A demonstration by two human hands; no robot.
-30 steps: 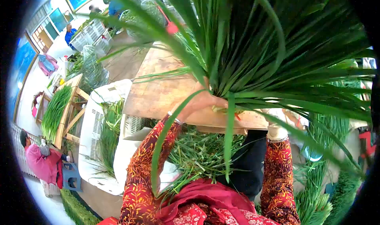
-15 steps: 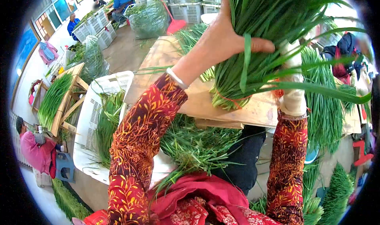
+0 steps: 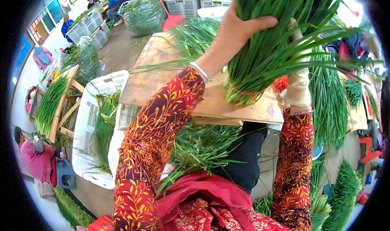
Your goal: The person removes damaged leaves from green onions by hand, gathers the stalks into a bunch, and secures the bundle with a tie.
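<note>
A thick bunch of garlic chives (image 3: 260,64) stands upright on the wooden board (image 3: 150,64), with a red tie around its pale cut ends. My bare left hand (image 3: 243,28) is closed around its upper left side, the thumb across the leaves and a bracelet at the wrist. On the other side, my right hand (image 3: 300,74), in a pale glove, grips the leaves; most of its fingers are hidden behind them. Several long leaves splay out to the right. A small red bundle (image 3: 280,83) lies beside my right hand, partly covered.
More chives (image 3: 195,36) lie at the board's back, and others (image 3: 327,97) hang off its right. A white basket (image 3: 87,137) with greens stands left. Loose leaves (image 3: 199,145) fill the space below the board. Crates (image 3: 183,5) and other people are further back.
The view has shifted slightly. The bunch has straightened, and the leaf blade that crossed my left thumb has come off it. Both hands remain on the bunch.
</note>
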